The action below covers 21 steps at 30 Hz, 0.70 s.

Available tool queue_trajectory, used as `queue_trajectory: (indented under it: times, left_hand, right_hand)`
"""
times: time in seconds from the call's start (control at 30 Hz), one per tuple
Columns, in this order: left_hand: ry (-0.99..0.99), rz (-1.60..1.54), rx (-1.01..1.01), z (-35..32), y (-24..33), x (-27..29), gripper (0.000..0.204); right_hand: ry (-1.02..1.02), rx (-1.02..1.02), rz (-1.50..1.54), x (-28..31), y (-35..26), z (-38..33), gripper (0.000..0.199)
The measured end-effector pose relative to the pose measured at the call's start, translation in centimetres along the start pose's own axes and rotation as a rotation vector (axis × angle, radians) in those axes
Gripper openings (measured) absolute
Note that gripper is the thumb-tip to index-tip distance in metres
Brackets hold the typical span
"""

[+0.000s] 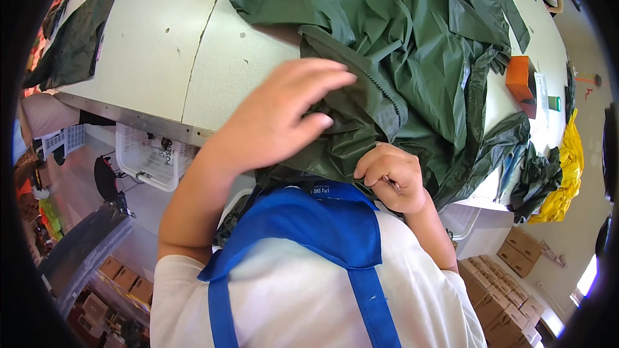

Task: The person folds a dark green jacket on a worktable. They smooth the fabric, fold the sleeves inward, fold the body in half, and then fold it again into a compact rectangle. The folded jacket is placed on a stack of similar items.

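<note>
A dark green raincoat (412, 38) of thin, shiny fabric lies crumpled across the table's front edge, its near part bunched up against my blue apron (296, 222). A toothed zipper (379, 87) runs along one edge of an olive-toned panel. My left hand (274, 109) is over that panel, fingers stretched and thumb apart, holding nothing; it is slightly blurred. At the near edge of the cloth, my right hand (396, 177) is closed with its fingers curled, pinching the raincoat's fabric. The fingertips are partly hidden.
On the white table (155, 45) a folded dark green piece (80, 35) lies far left. An orange box (521, 84) and a yellow garment (563, 174) are at the right. Below the edge hangs a white plastic basket (151, 161). Cardboard boxes (506, 296) stand lower right.
</note>
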<state>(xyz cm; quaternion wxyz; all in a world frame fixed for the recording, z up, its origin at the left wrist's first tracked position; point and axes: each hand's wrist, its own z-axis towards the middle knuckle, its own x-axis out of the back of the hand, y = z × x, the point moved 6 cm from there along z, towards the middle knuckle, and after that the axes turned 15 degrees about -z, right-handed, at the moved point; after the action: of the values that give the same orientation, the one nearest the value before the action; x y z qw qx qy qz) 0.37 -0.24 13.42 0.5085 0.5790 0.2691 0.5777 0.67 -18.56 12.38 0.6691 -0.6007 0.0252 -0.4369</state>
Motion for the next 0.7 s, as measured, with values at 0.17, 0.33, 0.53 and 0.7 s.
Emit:
queue_trajectory:
  times: [0.17,0.33,0.53,0.7]
  left_hand:
    - [-0.217,-0.306,-0.028,1.3,1.4,-3.3,0.051]
    - [0.03,0.017,-0.176,-0.4,2.7,-4.4,0.048]
    - [0.217,0.156,-0.413,-1.0,2.3,-4.3,0.028]
    - [0.301,0.098,-0.426,-0.9,2.4,-3.3,0.026]
  right_hand:
    - [0.054,0.04,-0.003,0.4,-1.0,0.7,0.023]
    - [0.054,-0.009,0.092,0.8,-0.7,0.9,0.021]
    - [0.455,-0.323,0.396,2.8,0.8,0.3,0.02]
    - [0.211,-0.377,0.059,5.0,1.9,-0.4,0.047]
